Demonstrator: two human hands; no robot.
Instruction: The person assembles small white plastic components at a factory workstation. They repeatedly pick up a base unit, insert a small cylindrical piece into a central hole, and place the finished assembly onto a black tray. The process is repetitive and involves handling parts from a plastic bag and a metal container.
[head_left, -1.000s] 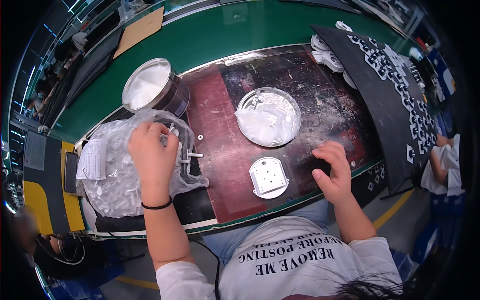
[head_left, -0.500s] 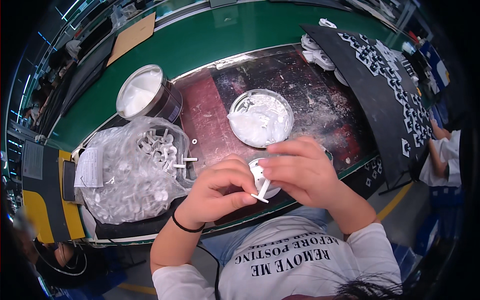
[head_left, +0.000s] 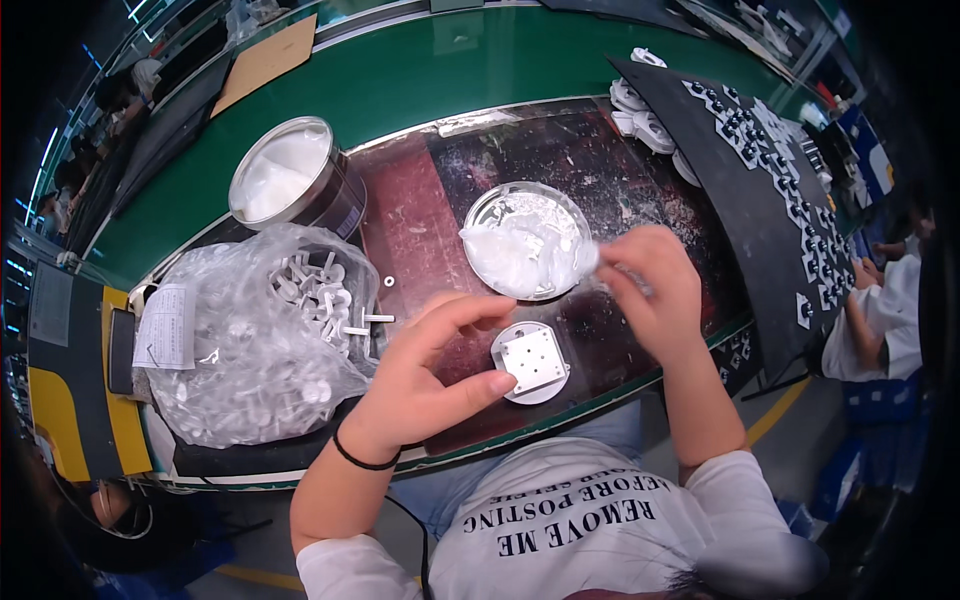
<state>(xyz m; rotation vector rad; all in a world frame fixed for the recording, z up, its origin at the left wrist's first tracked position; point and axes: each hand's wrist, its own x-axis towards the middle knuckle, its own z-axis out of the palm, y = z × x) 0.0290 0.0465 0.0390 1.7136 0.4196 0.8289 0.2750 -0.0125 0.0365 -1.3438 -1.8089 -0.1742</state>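
My left hand (head_left: 430,365) is open over the near part of the worktop, its thumb and fingers apart. Its thumb tip is at the left edge of a round white base (head_left: 540,390) that carries a square plate with small dark holes (head_left: 532,360). Farther right, my right hand (head_left: 655,285) has its fingers drawn together at the right rim of a shallow round dish (head_left: 490,285). A whitish, translucent grease-like paste (head_left: 530,250) lies in the dish. The right fingertips are slightly blurred against the paste, and what they pinch is hidden.
To the left lies a clear plastic bag (head_left: 250,370) of small white stemmed parts (head_left: 325,300). Behind it stands a metal tin (head_left: 335,200) with white contents. A small white ring (head_left: 389,282) lies nearby. At right, a black board (head_left: 700,150) bears rows of parts; a co-worker's arm (head_left: 868,310) is beyond.
My right hand has moved right and away from me to the dish. My hands have parted, and the white stemmed part between them no longer shows. My left hand has opened.
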